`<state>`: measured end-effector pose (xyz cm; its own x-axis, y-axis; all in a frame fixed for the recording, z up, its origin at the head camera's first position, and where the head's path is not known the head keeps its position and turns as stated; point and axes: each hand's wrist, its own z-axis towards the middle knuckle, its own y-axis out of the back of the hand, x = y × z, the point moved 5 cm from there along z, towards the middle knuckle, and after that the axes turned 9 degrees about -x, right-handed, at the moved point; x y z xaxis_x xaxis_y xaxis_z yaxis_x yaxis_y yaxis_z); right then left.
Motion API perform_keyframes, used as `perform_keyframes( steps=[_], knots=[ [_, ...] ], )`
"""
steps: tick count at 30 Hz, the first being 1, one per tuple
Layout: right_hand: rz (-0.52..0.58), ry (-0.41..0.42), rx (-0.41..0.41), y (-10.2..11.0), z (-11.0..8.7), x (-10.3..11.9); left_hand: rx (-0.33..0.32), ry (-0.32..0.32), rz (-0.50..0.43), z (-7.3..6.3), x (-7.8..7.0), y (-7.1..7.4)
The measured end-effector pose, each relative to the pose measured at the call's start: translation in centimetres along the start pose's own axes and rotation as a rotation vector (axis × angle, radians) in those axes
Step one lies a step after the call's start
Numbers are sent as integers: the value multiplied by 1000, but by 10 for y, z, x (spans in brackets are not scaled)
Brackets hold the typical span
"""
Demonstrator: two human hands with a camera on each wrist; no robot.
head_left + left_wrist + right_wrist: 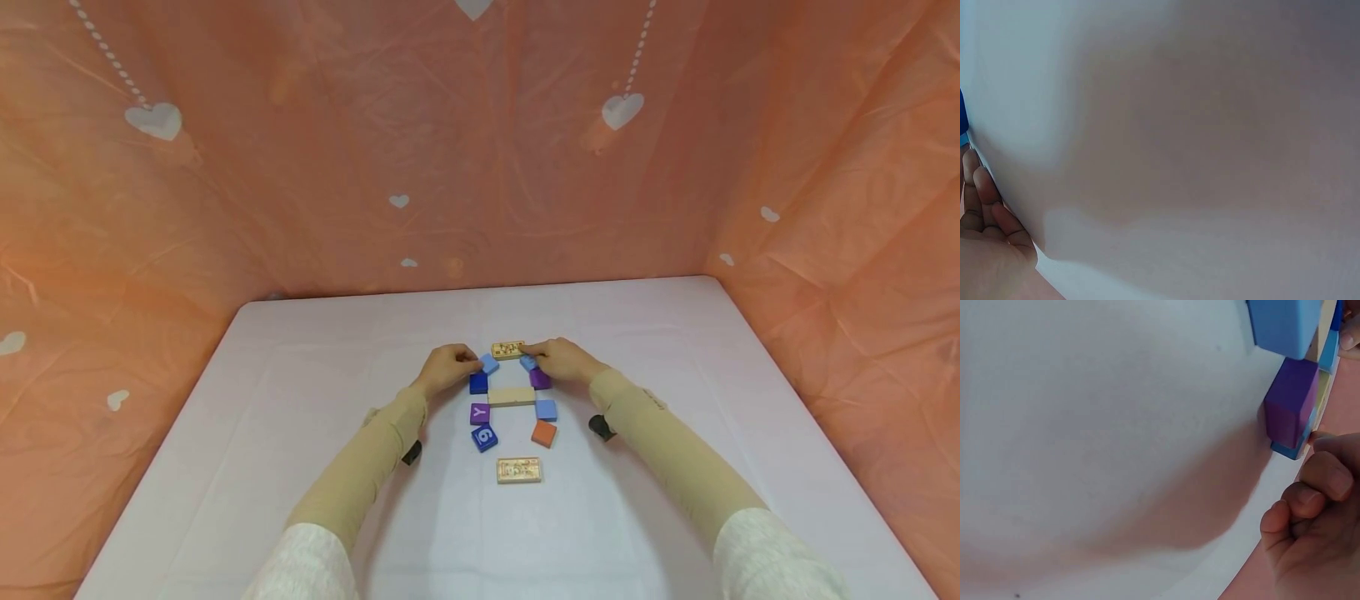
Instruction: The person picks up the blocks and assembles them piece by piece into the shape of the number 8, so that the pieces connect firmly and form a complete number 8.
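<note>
My left hand (447,367) reaches in from the left, its fingertips at the edge of a light blue block (490,364). In the left wrist view its fingers (988,194) are gently bent. From the other side, my right hand (564,361) points its index finger at the right end of a patterned wooden block (507,350); the other fingers (1304,500) are curled. Under that hand lie another light blue block (528,363), partly hidden, and a purple block (540,380). Beside the left hand sits a dark blue block (478,383).
A plain wooden block (512,397) bridges the two sides. Nearer lie a purple Y block (479,414), a blue 6 block (484,437), a light blue block (546,410) and an orange block (543,433). Another patterned wooden block (518,470) lies apart in front on the white table (300,375).
</note>
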<state>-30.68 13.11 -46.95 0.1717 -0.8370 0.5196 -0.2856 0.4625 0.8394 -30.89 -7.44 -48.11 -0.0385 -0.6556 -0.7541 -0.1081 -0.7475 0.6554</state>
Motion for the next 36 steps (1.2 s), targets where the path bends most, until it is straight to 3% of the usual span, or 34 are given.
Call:
perform_keyframes(
  steps=[18, 36],
  knots=[
    [9, 27, -4, -2, -1, -3, 13, 17, -7, 1, 0, 1],
    [-20, 154, -45, 7, -17, 12, 3, 18, -4, 1, 1, 0]
  ],
)
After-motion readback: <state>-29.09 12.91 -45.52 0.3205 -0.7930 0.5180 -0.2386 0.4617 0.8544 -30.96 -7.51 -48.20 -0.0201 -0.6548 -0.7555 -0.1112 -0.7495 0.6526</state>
